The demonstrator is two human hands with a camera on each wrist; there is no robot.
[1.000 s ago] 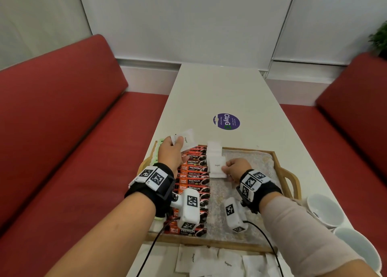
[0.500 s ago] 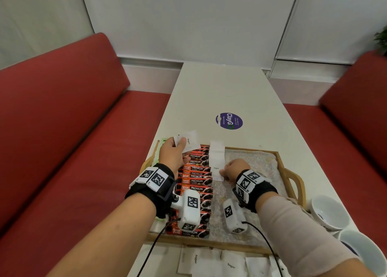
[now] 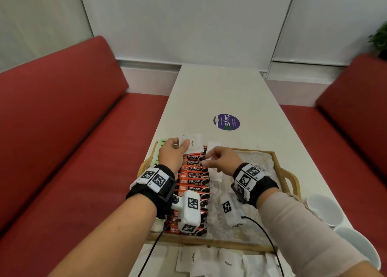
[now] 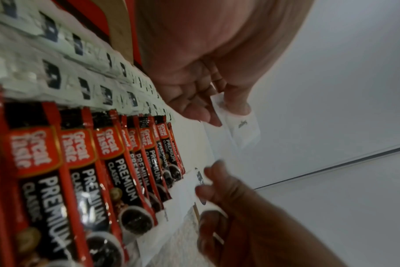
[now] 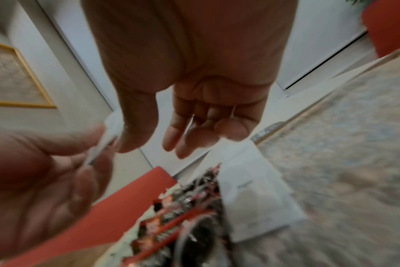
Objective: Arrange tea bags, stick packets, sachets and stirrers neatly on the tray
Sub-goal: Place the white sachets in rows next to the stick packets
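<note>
Above tray [image 3: 277, 165], left hand [image 3: 171, 157] with sachets [image 3: 191, 143]

The white table [image 3: 219, 96] bears a wooden tray [image 3: 278, 168], loose sugar sachets [image 3: 228, 263], white cups [image 3: 323, 209] and a purple sticker [image 3: 226, 122].

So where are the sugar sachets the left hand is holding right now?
In the head view the sugar sachets are pinched in the left hand, above the tray's far left corner, over the coffee sticks, with the right hand reaching toward them.
</note>
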